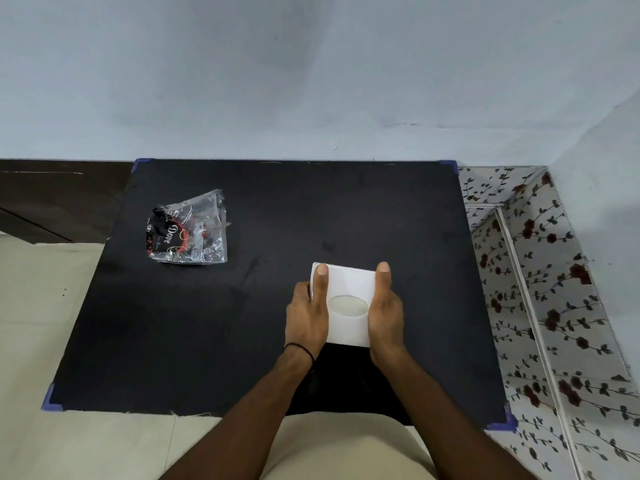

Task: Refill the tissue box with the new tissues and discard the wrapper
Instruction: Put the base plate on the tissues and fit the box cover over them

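A white tissue box (348,289) with an oval opening on top sits on the black table (277,209), right of centre. Both hands clasp it. My left hand (308,313) grips its left side with the thumb laid along the top edge. My right hand (384,313) holds the right side the same way. Pale tissue shows through the oval. The crumpled clear wrapper (188,232), printed in black and red, lies apart on the table's far left.
The table has blue corner guards (52,400). A floral-patterned surface (540,289) stands close on the right. A blue-grey wall rises behind the table. Pale floor tiles lie to the left, with dark wood furniture (52,199) beyond.
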